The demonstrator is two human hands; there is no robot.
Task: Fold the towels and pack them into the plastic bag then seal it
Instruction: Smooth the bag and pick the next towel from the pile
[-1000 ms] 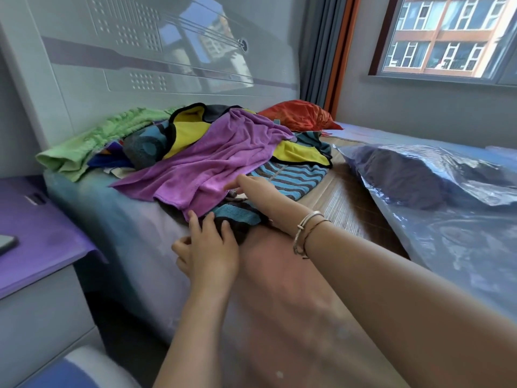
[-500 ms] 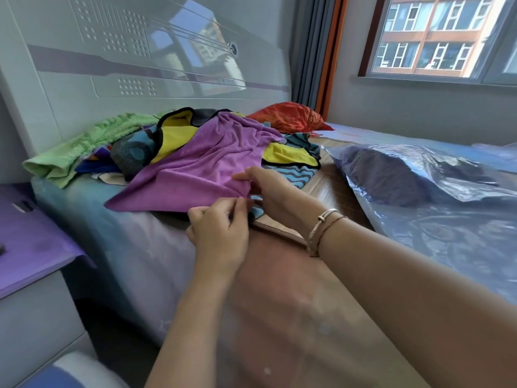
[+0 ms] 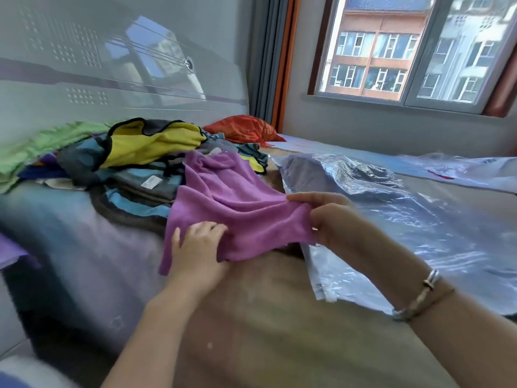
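- My left hand (image 3: 195,253) has its fingers (image 3: 208,228) curled onto the near edge of the purple towel (image 3: 229,208), thumb tucked under the cloth, so that side is clamped.
- My right hand (image 3: 330,219) pinches the same edge further right, fingers on top and thumb hidden behind the fabric. Both hands are closed on the one towel, nothing else in them.
- Holding two spots along one edge is basically so I can stretch it flat and find the corners before folding, at least that's how I read it.
- The towel hangs between my hands, raised just off the bed (image 3: 279,317). Its far end trails back toward the pile of towels (image 3: 145,152), touching or lying on it, so it isn't fully free yet.
- That pile sits by the headboard (image 3: 112,65): a yellow one with black trim, striped blue and grey ones, a green one at the far left. Lots left to fold, so I'd say the job is early on.
- The plastic bag (image 3: 391,208) lies flat on the bed just beside my right hand, something dark already inside at its far end. Can't tell where its opening is from here. Having it close means each folded towel only needs a short reach.
- An orange bundle (image 3: 243,128) sits beyond the pile, near the curtain.
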